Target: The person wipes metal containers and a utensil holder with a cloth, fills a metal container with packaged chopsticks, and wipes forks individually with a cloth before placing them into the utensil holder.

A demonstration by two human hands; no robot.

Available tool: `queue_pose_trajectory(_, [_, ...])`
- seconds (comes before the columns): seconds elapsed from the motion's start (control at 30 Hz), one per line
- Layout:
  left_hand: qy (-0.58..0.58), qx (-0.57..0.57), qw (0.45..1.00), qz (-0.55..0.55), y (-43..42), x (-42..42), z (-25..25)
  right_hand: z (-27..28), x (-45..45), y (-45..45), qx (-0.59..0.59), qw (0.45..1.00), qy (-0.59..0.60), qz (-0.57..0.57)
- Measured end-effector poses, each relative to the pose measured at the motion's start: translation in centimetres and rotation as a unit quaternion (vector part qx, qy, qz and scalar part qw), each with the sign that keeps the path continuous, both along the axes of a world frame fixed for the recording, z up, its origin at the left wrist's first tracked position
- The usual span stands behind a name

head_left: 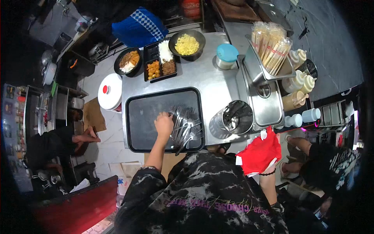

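My left hand (164, 124) is over the black tray (146, 113), at the left edge of a pile of metal forks (186, 130). Its fingers are curled in, and what they hold, if anything, is hidden. The forks lie loosely heaped on the right side of the tray, and some shine in the light. On the right, my right hand (269, 170) holds a red cloth with white edges (259, 152), which covers most of the fingers. A round metal container (238, 117) with some cutlery inside stands between the tray and the steel pans.
Food bowls (187, 44) and a divided food box (160, 60) sit at the back. A blue-lidded tub (227, 55), wrapped chopsticks (270, 48) and sauce bottles (295, 81) stand right. A white lidded pot (110, 91) adjoins the table's left edge. People are on both sides.
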State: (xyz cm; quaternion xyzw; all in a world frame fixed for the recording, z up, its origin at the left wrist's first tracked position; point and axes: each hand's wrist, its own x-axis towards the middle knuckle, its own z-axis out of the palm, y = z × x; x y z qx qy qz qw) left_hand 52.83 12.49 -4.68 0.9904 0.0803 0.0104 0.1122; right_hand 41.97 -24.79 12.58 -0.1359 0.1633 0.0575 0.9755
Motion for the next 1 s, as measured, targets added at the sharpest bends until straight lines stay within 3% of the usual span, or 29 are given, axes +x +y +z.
queue_pose_trajectory(0.1, [0.002, 0.011, 1.0, 0.002, -0.1, -0.9, -0.3, -0.4, -0.2, 1.0, -0.012, 1.0, 0.016, -0.01])
queue_pose_trajectory(0.2, [0.044, -0.012, 0.999, 0.008, -0.2, -1.3, -1.6, -0.9, -0.5, 2.1, -0.029, 0.998, -0.049, 0.031])
queue_pose_trajectory(0.3, [0.004, -0.01, 1.0, 0.011, -0.1, -1.2, -2.7, 0.1, -0.6, 4.0, -0.046, 0.998, 0.023, 0.034])
queue_pose_trajectory(0.37, [-0.001, -0.204, 0.977, 0.055, 0.1, -0.6, -3.1, 1.4, 0.1, 5.6, -0.034, 0.998, -0.012, 0.042])
queue_pose_trajectory(0.47, [0.01, -0.271, 0.96, 0.072, -1.1, -0.4, -0.4, 3.4, 0.5, 7.2, -0.029, 0.998, -0.026, 0.055])
queue_pose_trajectory(0.67, [0.08, -0.303, 0.948, 0.051, -1.6, -1.0, 0.6, 2.8, -0.4, 8.2, -0.007, 0.999, 0.008, 0.044])
queue_pose_trajectory(0.73, [0.092, -0.288, 0.952, 0.054, -1.7, -1.0, -0.5, 0.1, -0.9, 7.8, 0.113, 0.992, -0.057, 0.021])
queue_pose_trajectory(0.8, [0.092, -0.2, 0.974, 0.051, -2.0, -0.8, -0.6, 0.3, -0.8, 8.2, 0.067, 0.997, -0.018, 0.03])
queue_pose_trajectory(0.9, [0.084, -0.217, 0.972, 0.041, -1.9, -0.8, -0.3, 0.5, -0.4, 8.9, 0.08, 0.994, -0.056, 0.046])
queue_pose_trajectory(1.0, [0.09, -0.275, 0.953, 0.088, -0.9, -0.8, 0.3, -0.4, -0.7, 8.3, 0.036, 0.998, 0.029, 0.031])
